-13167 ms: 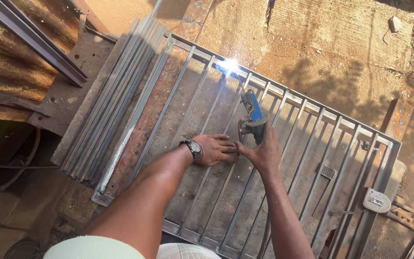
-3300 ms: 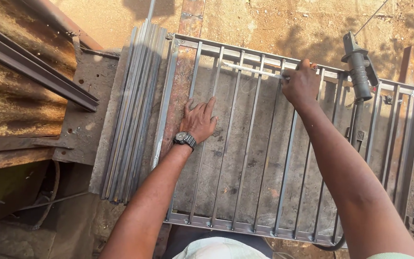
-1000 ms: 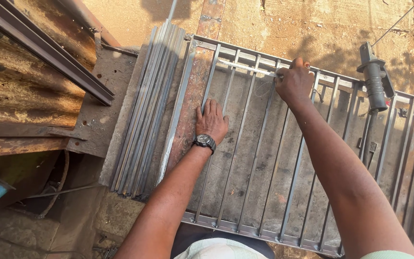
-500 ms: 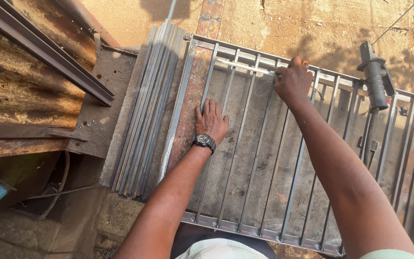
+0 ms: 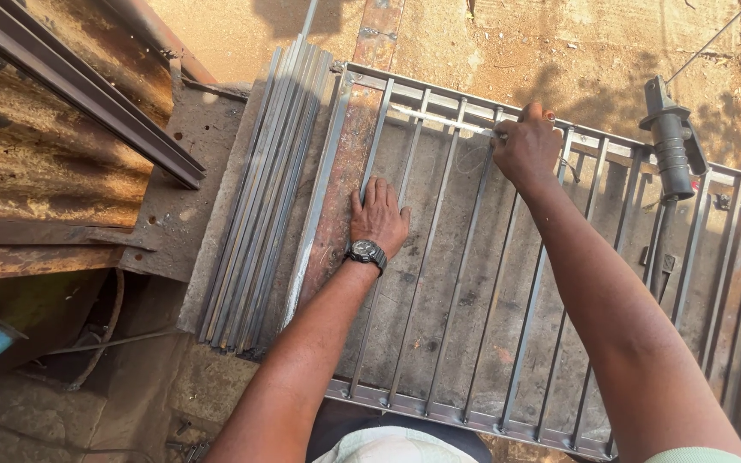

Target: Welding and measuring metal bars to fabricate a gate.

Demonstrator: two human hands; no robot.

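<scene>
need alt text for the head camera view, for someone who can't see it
Seen from above, a person's left hand lies flat on a metal grille while the right hand grips a thin rod near its top rail. Loose metal strips lie alongside.

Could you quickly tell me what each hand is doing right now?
Left hand: open, lying flat on the bars of the metal grille.
Right hand: closed around a thin metal rod near the grille's top rail.

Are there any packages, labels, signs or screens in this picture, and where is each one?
No packages, labels, signs or screens show.
Nearest to one: a wristwatch on the left wrist, round, black; its face is too small to tell.
</scene>
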